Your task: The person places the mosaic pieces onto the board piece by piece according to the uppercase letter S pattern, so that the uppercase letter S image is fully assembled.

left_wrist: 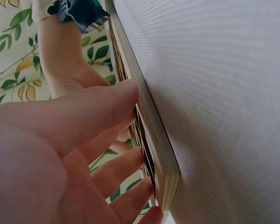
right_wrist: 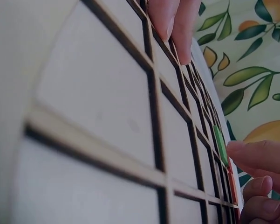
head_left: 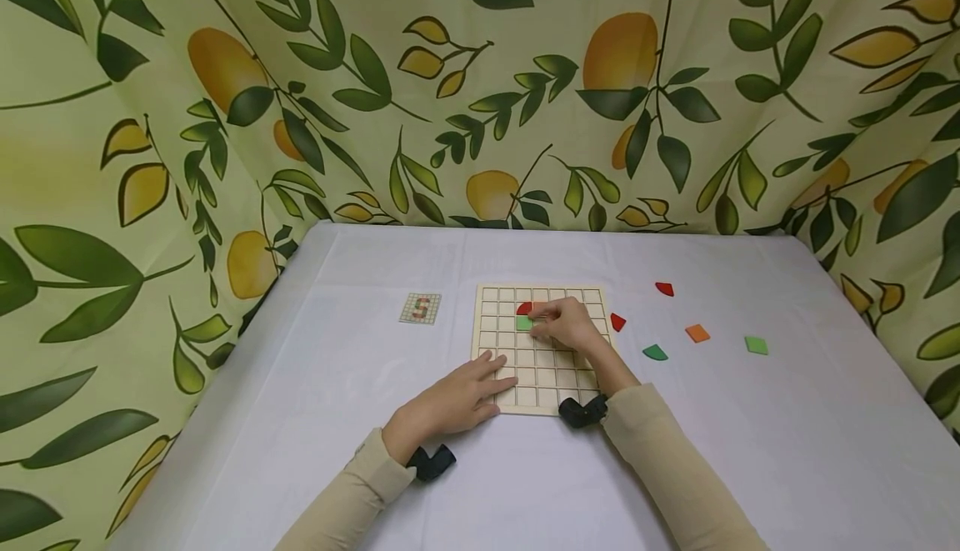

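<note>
A wooden grid board (head_left: 536, 410) lies flat on the table. My left hand (head_left: 461, 393) rests on its lower left part with fingers spread, thumb along the board's edge in the left wrist view. My right hand (head_left: 567, 323) is over the upper middle of the board, fingers bent down among the tiles. Around its fingertips sit a red quarter-round tile (head_left: 523, 308), a light green square tile (head_left: 523, 323) and a partly covered orange tile (head_left: 539, 307). In the right wrist view the thumb tip meets the green tile (right_wrist: 220, 146). I cannot tell whether the fingers pinch the orange tile.
Left of the board lies a small pattern card (head_left: 421, 308) with an S figure. To the right are loose tiles: two red quarter-rounds (head_left: 664, 288), a dark green quarter-round (head_left: 655, 353), an orange square (head_left: 697, 333) and a light green square (head_left: 757, 345). A leaf-patterned curtain (head_left: 495, 117) surrounds the table.
</note>
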The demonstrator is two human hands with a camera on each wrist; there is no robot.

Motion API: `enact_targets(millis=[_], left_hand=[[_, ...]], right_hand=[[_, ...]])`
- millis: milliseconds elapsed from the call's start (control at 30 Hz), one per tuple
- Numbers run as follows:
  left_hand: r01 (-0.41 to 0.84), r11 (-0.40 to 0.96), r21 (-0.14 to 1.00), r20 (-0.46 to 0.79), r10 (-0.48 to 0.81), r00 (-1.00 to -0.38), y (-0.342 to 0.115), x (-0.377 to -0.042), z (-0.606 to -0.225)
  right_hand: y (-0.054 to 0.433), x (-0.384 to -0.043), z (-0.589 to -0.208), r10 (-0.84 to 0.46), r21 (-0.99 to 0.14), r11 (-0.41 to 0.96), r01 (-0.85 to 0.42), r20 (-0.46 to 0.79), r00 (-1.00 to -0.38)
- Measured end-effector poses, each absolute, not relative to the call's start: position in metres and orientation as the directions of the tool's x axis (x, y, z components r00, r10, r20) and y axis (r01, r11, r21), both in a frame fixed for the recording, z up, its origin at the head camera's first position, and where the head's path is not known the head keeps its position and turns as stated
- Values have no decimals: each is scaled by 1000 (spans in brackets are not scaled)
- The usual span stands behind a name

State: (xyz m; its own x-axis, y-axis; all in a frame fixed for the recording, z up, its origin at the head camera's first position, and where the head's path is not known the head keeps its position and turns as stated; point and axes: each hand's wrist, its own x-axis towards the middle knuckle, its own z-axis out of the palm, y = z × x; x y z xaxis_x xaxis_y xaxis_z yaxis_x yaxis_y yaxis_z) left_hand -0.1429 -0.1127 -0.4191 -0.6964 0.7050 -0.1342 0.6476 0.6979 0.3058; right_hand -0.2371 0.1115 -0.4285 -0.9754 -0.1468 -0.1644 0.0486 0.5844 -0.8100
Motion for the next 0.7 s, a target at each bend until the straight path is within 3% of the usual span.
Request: enact_targets(millis=[700], left_hand=[[648,693,315,-126,707,-695,-113,-142,-419]], right_hand=[[120,-219,-413,-175,-804,594,9,-140,-975]])
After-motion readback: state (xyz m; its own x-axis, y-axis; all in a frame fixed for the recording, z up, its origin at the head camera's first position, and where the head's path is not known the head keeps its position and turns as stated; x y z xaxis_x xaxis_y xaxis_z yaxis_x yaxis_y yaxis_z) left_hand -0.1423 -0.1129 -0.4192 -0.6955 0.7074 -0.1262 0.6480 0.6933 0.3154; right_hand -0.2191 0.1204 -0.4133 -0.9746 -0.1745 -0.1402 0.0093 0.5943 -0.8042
